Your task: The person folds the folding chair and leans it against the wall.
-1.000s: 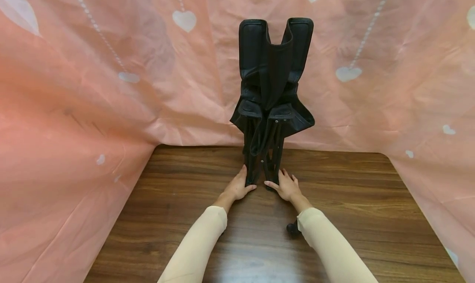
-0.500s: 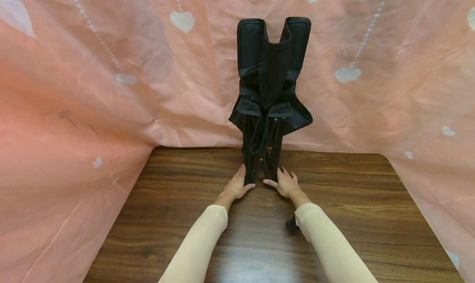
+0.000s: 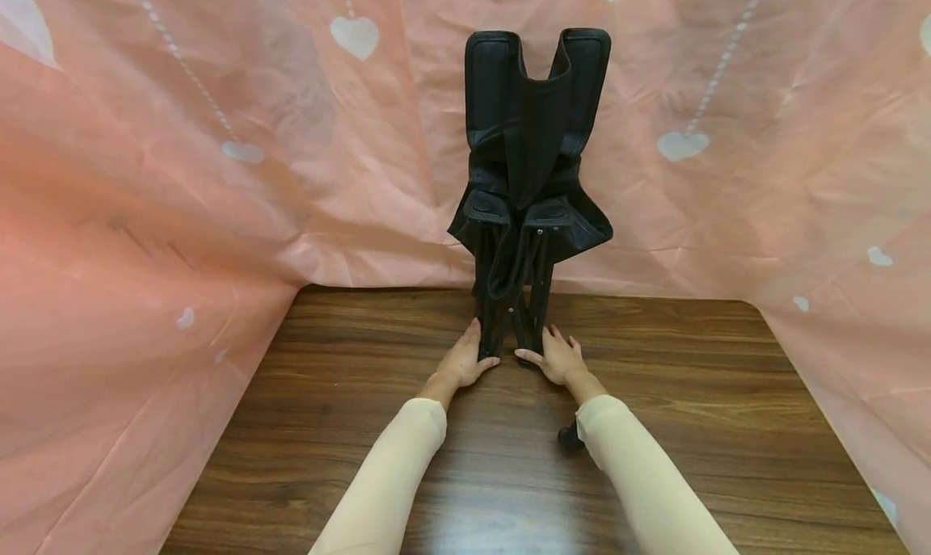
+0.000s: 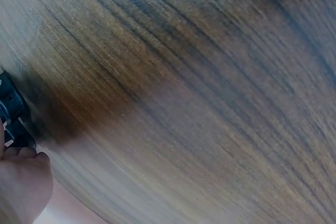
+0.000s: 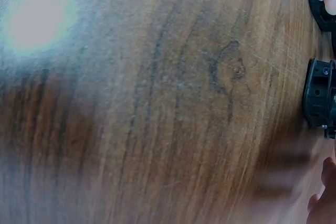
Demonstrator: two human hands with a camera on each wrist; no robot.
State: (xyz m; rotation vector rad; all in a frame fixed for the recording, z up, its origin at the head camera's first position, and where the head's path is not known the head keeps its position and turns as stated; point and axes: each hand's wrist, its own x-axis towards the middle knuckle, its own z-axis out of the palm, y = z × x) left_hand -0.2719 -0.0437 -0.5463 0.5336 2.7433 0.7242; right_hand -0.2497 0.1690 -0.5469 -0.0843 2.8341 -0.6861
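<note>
Folded chair (image 3: pixel 533 183) upright at table's (image 3: pixel 349 426) far edge, against pink cloth (image 3: pixel 145 216). Left hand (image 3: pixel 462 364) and right hand (image 3: pixel 558 359) flat, fingers straight, pressing the leg bases from either side.

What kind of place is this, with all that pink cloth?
Probably a small staged recording booth rather than a lived-in room: a wooden table is walled on three sides by a pink heart-print cloth, with only a folded black chair standing on it.
</note>
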